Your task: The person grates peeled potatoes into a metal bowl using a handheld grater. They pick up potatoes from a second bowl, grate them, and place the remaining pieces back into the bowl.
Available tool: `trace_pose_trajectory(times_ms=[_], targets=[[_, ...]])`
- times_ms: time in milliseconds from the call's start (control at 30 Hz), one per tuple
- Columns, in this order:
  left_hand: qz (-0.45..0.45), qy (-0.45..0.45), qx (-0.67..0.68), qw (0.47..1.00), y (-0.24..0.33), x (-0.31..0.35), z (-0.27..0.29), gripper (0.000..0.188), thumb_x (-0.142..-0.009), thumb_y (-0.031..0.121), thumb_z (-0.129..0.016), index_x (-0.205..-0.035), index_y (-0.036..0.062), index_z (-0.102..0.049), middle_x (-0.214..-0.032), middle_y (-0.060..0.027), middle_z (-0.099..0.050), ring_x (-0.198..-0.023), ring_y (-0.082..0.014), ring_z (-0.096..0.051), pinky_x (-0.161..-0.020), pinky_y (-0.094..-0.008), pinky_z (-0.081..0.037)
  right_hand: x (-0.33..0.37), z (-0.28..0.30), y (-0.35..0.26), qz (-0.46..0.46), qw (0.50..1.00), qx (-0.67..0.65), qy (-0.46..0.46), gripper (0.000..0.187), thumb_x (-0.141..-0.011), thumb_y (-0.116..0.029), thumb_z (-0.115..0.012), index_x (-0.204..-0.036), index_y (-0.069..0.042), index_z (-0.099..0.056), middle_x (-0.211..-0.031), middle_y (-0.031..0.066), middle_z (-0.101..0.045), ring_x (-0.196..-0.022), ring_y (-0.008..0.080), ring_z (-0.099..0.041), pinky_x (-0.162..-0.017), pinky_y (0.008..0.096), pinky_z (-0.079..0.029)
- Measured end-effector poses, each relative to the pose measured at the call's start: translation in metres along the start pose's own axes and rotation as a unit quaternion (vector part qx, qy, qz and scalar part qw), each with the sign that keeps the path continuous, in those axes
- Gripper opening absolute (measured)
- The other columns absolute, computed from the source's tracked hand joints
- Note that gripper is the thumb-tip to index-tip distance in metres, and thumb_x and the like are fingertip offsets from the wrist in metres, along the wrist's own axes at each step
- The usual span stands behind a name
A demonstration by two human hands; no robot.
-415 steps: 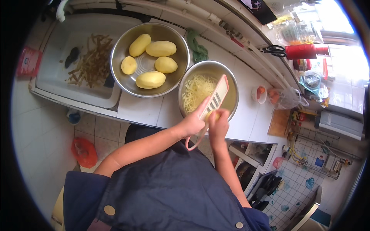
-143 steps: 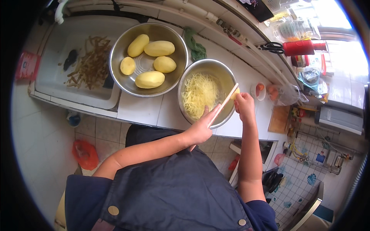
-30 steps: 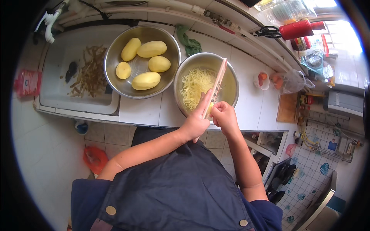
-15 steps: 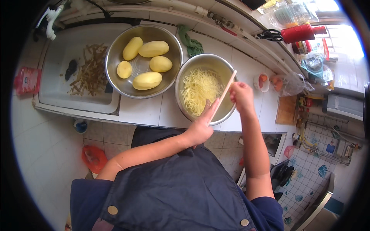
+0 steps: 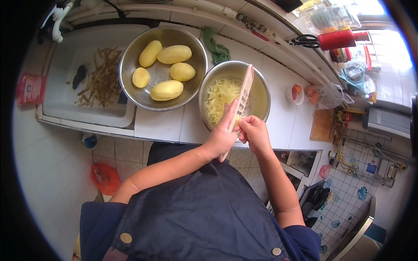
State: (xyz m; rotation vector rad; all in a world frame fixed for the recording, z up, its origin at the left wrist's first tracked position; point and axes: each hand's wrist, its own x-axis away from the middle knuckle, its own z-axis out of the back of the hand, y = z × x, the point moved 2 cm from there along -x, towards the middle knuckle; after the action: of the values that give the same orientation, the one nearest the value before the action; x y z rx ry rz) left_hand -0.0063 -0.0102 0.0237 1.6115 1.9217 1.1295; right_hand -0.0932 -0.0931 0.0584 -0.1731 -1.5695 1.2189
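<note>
A pale pink slicer-grater [image 5: 245,92] stands tilted on its edge over a steel bowl [image 5: 266,104] of shredded potato [image 5: 222,93]. My left hand [image 5: 223,135] is closed round the grater's side, and its lower end sticks out past the bowl's near rim. Close against the grater's right face, my right hand [image 5: 254,132] is closed in a pinch. A small yellow piece of potato [image 5: 237,123] shows at its fingertips, mostly hidden by the fingers. Left of this bowl, a larger steel bowl [image 5: 126,89] holds several whole peeled potatoes [image 5: 174,54].
Brown peelings [image 5: 102,78] lie in the white sink [image 5: 61,106] at the left. A green cloth [image 5: 215,47] is behind the bowls. To the right are a small white bowl [image 5: 295,98] with orange-red pieces, a clear plastic bag [image 5: 328,98] and a wooden board [image 5: 322,124].
My right hand has come down and left along the grater, from its upper end towards its lower part. The grater has turned more upright, its slotted face now showing, and has shifted nearer to me.
</note>
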Motion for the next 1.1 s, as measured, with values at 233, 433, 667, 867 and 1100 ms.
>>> trace_pose_trajectory(times_ms=[233,433,667,867,1100], targets=[[-0.008,0.015,0.027,1.0,0.003,0.0,-0.001,0.085,-0.069,-0.016,-0.035,-0.143,0.0156,-0.009,-0.131,-0.0081,-0.038,-0.094,-0.0131,-0.049,-0.077,-0.0254,-0.045,0.003,-0.001,0.006,0.003,1.0,0.019,0.004,0.01,-0.081,-0.006,-0.053,-0.082,0.003,-0.049,-0.07,0.0111,-0.061,-0.043,0.0089,-0.049,-0.036,0.02,-0.037],[0.002,0.005,-0.004,1.0,0.005,0.0,-0.001,0.086,-0.068,-0.016,-0.034,-0.143,0.0154,-0.009,-0.133,-0.0091,-0.037,-0.096,-0.0134,-0.048,-0.079,-0.0243,-0.044,0.003,-0.004,-0.008,-0.014,0.999,0.027,-0.023,0.009,-0.079,-0.006,-0.053,-0.079,0.002,-0.05,-0.067,0.0091,-0.058,-0.044,0.0093,-0.049,-0.037,0.0212,-0.038],[-0.011,-0.008,-0.031,0.999,0.007,0.002,-0.001,0.086,-0.066,-0.015,-0.035,-0.143,0.014,-0.011,-0.141,-0.0136,-0.024,-0.11,-0.015,-0.041,-0.086,-0.0239,-0.04,-0.004,-0.006,-0.011,-0.034,0.999,-0.024,-0.012,0.007,-0.078,-0.006,-0.052,-0.078,0.0,-0.05,-0.066,0.0076,-0.057,-0.046,0.0102,-0.049,-0.041,0.0218,-0.04],[-0.016,-0.011,-0.147,0.989,0.009,0.003,0.0,0.086,-0.066,-0.015,-0.036,-0.143,0.0135,-0.01,-0.146,-0.0207,-0.008,-0.136,-0.0237,-0.008,-0.105,-0.0283,-0.017,-0.008,-0.005,-0.016,-0.041,0.998,-0.044,0.002,0.004,-0.078,-0.005,-0.051,-0.076,-0.001,-0.05,-0.065,0.0064,-0.056,-0.046,0.0107,-0.049,-0.041,0.0229,-0.041],[-0.018,-0.031,-0.137,0.99,0.011,0.004,-0.002,0.087,-0.066,-0.014,-0.036,-0.143,0.0155,-0.009,-0.146,-0.0232,-0.003,-0.136,-0.0267,0.001,-0.107,-0.0293,-0.011,-0.015,-0.003,-0.025,-0.011,1.0,-0.024,0.009,0.004,-0.077,-0.002,-0.052,-0.075,0.0,-0.048,-0.064,0.0071,-0.055,-0.045,0.0114,-0.05,-0.041,0.0232,-0.041]])
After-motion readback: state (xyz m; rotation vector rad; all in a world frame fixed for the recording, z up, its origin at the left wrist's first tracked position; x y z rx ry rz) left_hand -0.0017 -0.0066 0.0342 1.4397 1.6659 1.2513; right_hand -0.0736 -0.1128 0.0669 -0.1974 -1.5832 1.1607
